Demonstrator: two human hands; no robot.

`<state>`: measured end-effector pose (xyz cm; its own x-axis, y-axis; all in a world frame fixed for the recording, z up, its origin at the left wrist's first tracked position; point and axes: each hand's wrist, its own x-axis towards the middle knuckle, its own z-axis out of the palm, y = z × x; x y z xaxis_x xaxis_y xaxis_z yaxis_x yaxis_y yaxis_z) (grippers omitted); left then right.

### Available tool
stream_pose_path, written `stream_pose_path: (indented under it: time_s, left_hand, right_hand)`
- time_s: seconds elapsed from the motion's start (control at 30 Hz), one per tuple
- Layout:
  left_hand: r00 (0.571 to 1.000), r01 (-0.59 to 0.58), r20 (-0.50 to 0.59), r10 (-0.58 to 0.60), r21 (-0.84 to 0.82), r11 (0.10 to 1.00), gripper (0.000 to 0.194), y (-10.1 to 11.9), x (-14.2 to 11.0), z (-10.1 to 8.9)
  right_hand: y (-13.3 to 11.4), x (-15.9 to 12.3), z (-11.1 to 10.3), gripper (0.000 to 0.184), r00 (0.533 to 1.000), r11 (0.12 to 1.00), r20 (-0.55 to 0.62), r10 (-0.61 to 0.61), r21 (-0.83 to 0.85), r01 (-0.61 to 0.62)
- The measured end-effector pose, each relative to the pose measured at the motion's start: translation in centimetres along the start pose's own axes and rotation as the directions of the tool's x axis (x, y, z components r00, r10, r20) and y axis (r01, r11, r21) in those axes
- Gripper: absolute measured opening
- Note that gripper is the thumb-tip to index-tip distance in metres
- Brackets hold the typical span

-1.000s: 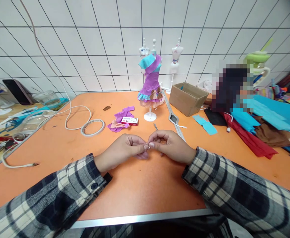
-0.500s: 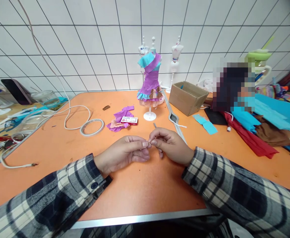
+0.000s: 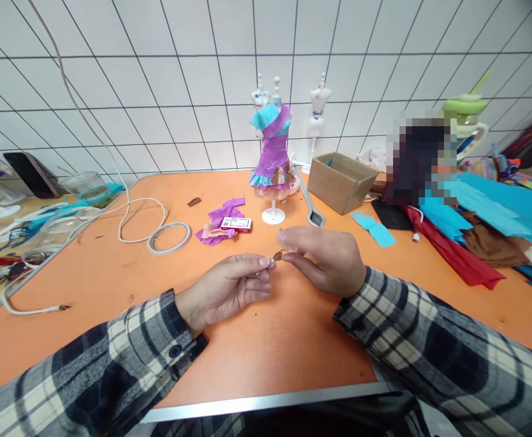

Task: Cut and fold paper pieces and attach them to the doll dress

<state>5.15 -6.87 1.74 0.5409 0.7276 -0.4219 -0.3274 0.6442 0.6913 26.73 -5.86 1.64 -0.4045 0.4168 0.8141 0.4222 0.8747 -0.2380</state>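
Note:
A small brown scrap [image 3: 278, 256], thin and seemingly gathered at one end, sticks out from the fingertips of my left hand [image 3: 232, 282]. Thumb and index finger pinch its end, while the other fingers curl loosely below. My right hand [image 3: 327, 258] is close beside it on the right, its thumb tip near the scrap. Motion blurs the right index finger, and whether anything thin lies in those fingers is unclear. Behind the hands, a doll-size dress form [image 3: 271, 155] wears a purple and blue dress with brown bows at the hem.
Purple paper-like scraps [image 3: 213, 230] and a small red-and-white box [image 3: 236, 225] lie beyond my left hand, beside a tape roll [image 3: 169, 248]. At the back stands a cardboard box [image 3: 341, 191]. Coloured sheets [image 3: 457, 258] lie right; a white cable [image 3: 124, 224] loops left.
My right hand has drawn slightly right from the left fingertips, its index finger lifting from the thumb. The brown scrap now shows between the hands. My left hand keeps its pinch.

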Motion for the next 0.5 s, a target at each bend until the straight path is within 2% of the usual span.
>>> stream_pose_path:
  time_s: [0.07,0.13,0.17,0.23,0.3,0.33,0.4,0.5]
  left_hand:
    - [0.994,-0.094,-0.055,0.099,0.080,0.992,0.004,0.1,0.0,0.0]
    - [0.974,-0.183,-0.103,0.203,0.179,0.967,0.009,0.0,0.0,0.1]
    - [0.961,-0.219,-0.118,0.250,0.228,0.949,0.012,-0.1,0.1,0.1]
    - [0.935,-0.275,-0.131,0.328,0.312,0.909,0.018,-0.3,0.2,0.1]
    - [0.922,-0.303,-0.117,0.369,0.378,0.875,0.022,-0.5,0.2,0.1]
    - [0.921,-0.307,-0.104,0.376,0.403,0.862,0.024,-0.5,0.2,0.1]
    - [0.929,-0.298,-0.074,0.363,0.434,0.850,0.025,-0.6,0.1,0.2]
    - [0.945,-0.272,-0.046,0.325,0.444,0.854,0.025,-0.6,-0.1,0.3]
  right_hand:
    - [-0.3,0.1,0.1,0.028,0.978,0.976,-0.045,0.202,0.092,-0.197]
    - [-0.6,0.3,0.5,0.028,0.920,0.900,-0.013,0.392,0.215,-0.380]
    - [-0.7,0.3,0.8,0.027,0.876,0.836,0.051,0.480,0.277,-0.474]
    - [-1.0,0.4,1.3,0.031,0.749,0.644,0.258,0.611,0.388,-0.659]
    - [-1.2,0.4,1.9,0.037,0.622,0.436,0.460,0.634,0.451,-0.779]
    - [-1.2,0.3,2.1,0.039,0.579,0.356,0.525,0.624,0.468,-0.809]
    - [-1.2,0.2,2.3,0.040,0.531,0.259,0.585,0.613,0.487,-0.834]
    - [-1.1,0.2,2.3,0.031,0.516,0.255,0.587,0.624,0.470,-0.845]
